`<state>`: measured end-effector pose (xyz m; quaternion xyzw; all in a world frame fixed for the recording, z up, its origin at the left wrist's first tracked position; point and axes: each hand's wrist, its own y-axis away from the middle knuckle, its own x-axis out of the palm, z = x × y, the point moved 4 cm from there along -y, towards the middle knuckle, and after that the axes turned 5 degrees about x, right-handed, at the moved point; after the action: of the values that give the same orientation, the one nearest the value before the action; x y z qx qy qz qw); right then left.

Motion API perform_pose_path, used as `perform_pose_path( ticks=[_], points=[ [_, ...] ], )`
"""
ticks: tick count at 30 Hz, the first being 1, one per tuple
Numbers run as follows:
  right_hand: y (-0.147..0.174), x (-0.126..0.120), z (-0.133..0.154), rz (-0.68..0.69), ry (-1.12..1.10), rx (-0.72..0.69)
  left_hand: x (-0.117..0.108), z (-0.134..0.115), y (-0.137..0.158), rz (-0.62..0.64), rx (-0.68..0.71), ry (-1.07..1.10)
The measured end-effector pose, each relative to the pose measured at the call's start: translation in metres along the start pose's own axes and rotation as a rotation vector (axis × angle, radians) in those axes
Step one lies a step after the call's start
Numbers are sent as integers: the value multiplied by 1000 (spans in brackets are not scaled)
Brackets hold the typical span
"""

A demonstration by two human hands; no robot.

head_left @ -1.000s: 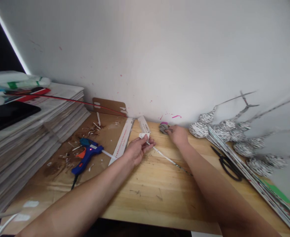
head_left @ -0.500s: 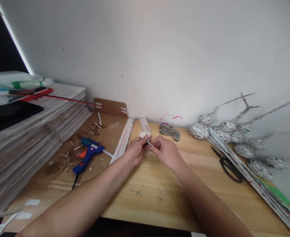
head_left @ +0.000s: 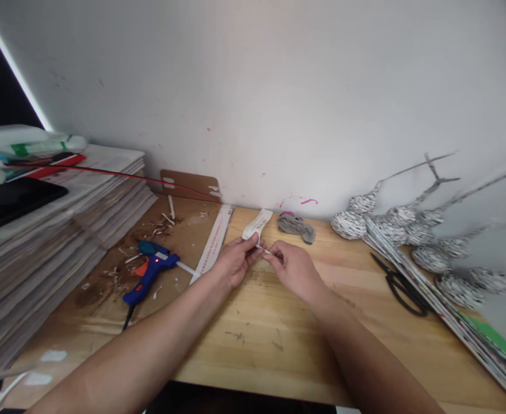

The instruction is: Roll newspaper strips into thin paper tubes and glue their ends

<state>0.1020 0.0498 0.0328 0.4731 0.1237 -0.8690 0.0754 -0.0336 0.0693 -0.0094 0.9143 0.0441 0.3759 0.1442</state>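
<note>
Fingertips of the left hand (head_left: 236, 260) are pinching the near end of a white paper strip (head_left: 259, 223), which is slanting away toward the wall (head_left: 287, 109). The right hand (head_left: 294, 265) is facing it just beside, thumb and fingers gripping a thin white roll (head_left: 262, 248) that is bridging the small gap over the wooden table (head_left: 231, 362). From where I'm standing, I can't quite tell whether strip and roll are one piece. Beyond the right hand, a crumpled grey cloth (head_left: 294, 225) is lying near the wall. To the left, a blue glue gun (head_left: 145, 279) is resting on brown cardboard (head_left: 102, 313), its light glowing red. On the right, black scissors (head_left: 403, 293) are lying beside a bundle of paper tubes (head_left: 447, 319).
</note>
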Motion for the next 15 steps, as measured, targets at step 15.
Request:
perform_pose_path(
  ticks=[15],
  points=[
    [4,-1,5,19,137,-19,0,-4,0,-10,4,5]
  ],
)
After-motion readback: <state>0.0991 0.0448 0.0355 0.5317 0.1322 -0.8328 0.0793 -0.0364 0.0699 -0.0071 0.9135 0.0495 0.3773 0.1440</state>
